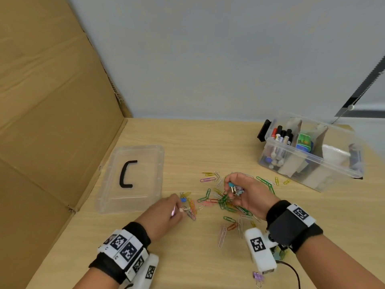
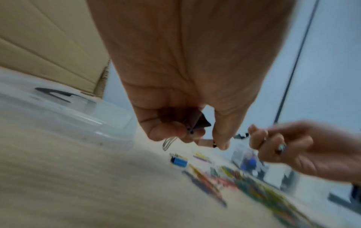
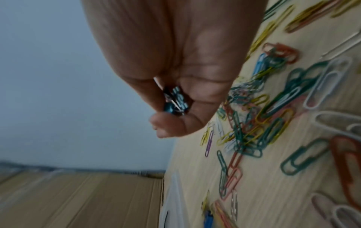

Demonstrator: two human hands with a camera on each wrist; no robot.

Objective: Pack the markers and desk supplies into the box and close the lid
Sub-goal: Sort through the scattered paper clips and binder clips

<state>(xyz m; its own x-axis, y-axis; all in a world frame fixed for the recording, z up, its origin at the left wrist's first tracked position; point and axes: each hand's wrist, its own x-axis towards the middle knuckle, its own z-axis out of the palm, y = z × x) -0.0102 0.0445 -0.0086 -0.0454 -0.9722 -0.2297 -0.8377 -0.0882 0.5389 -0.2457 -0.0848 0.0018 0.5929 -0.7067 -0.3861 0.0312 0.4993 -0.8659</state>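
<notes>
— What do the fingers hold?
— Right hand [image 1: 245, 190] fingers curl round small binder clips [image 1: 234, 188]; left hand [image 1: 166, 211] pinches a clip [image 2: 197, 125].
— The box [image 1: 310, 151]?
— Open, well beyond the right fingers; lid [image 1: 131, 178] beyond the left.

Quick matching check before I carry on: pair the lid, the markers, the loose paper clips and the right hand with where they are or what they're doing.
1 lid
2 markers
3 paper clips
4 right hand

a standing in the clear box
b scattered on the table
c flat on the table, left side
d gripping small binder clips

1-c, 2-a, 3-b, 4-d
</notes>
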